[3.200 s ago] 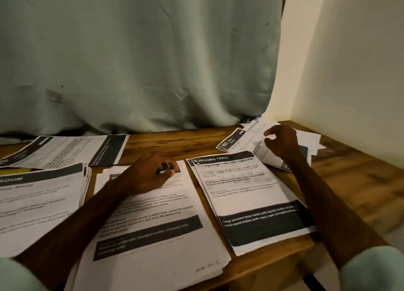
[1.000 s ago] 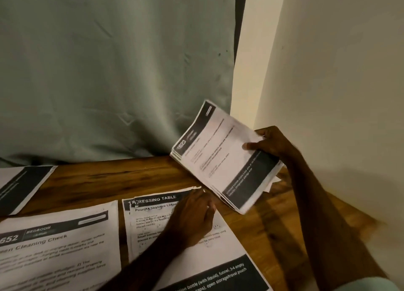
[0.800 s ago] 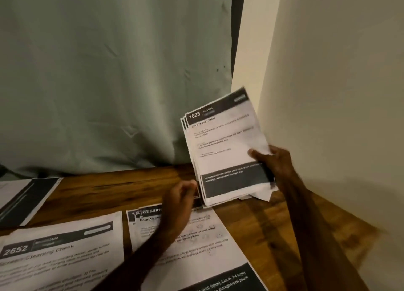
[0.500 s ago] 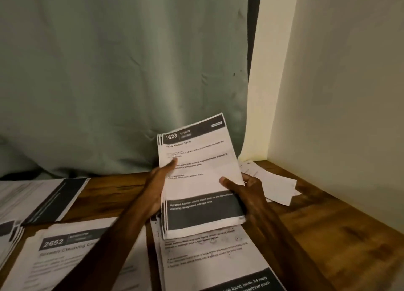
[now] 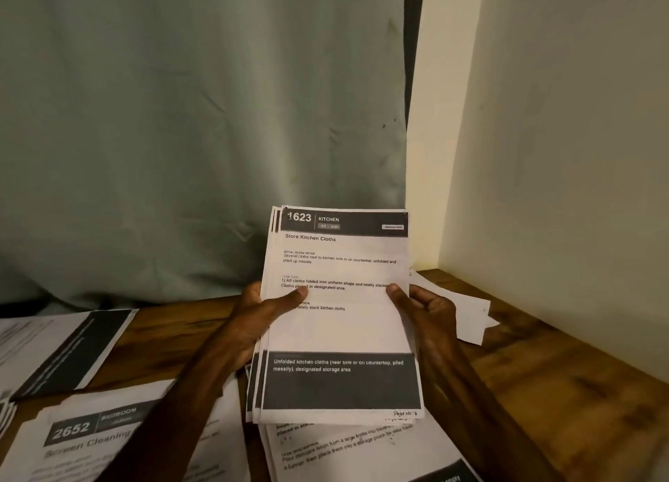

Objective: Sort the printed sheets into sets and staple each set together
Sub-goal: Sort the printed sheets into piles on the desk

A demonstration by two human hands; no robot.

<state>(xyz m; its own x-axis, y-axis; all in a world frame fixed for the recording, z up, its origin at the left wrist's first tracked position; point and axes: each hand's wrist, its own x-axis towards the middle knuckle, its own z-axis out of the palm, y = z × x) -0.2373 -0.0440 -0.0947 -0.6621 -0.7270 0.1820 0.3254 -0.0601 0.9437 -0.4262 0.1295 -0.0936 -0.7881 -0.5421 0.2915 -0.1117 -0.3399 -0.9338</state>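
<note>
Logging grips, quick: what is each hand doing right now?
Left hand: grips the 1623 stack by its left edge.
Right hand: grips that stack by its right edge.

L grip [image 5: 253, 318] and R grip [image 5: 427, 311] are both showing bare, w/ long slim fingers and rounded thumb tips. L forearm [image 5: 173, 409] is showing bare, lean and even, right to the bottom edge. R forearm [image 5: 470, 391] is looking the same, bare as far as the frame goes. R knuckles [image 5: 440, 300] are showing as a low bumpy row. Dim light is hiding finer detail, e.g. nails.
</note>
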